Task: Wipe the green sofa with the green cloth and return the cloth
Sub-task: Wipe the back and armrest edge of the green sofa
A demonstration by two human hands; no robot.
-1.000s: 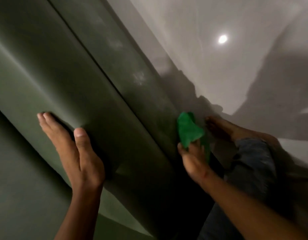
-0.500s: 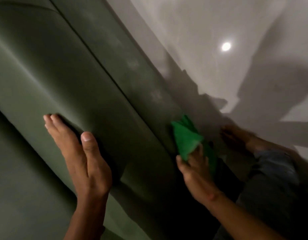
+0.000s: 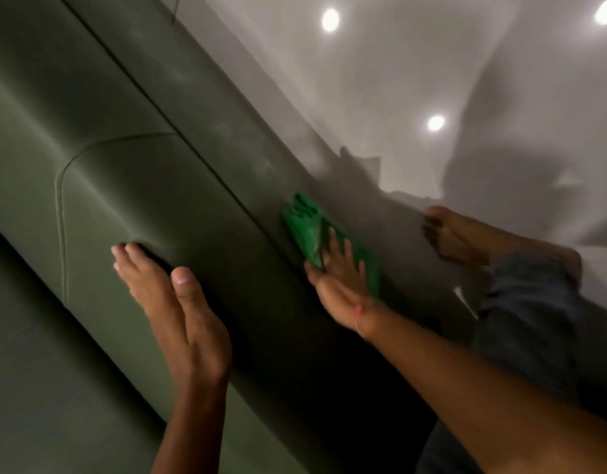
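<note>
The green sofa (image 3: 131, 159) fills the left half of the head view, its padded front running diagonally down to the right. My left hand (image 3: 172, 302) rests flat against the sofa cushion, fingers together, holding nothing. My right hand (image 3: 339, 278) presses the bright green cloth (image 3: 305, 224) against the sofa's lower front panel, fingers spread over the cloth. The cloth sticks out beyond my fingertips toward the upper left.
A glossy pale floor (image 3: 397, 80) lies to the right of the sofa and reflects ceiling lights. My bare foot (image 3: 459, 237) and a jeans-clad leg (image 3: 534, 319) are on the floor just right of the cloth.
My right hand has slid the cloth along the sofa's lower panel and my fingers have flattened over it. The view has shifted, so a cushion seam shows. My left hand stays pressed on the sofa.
</note>
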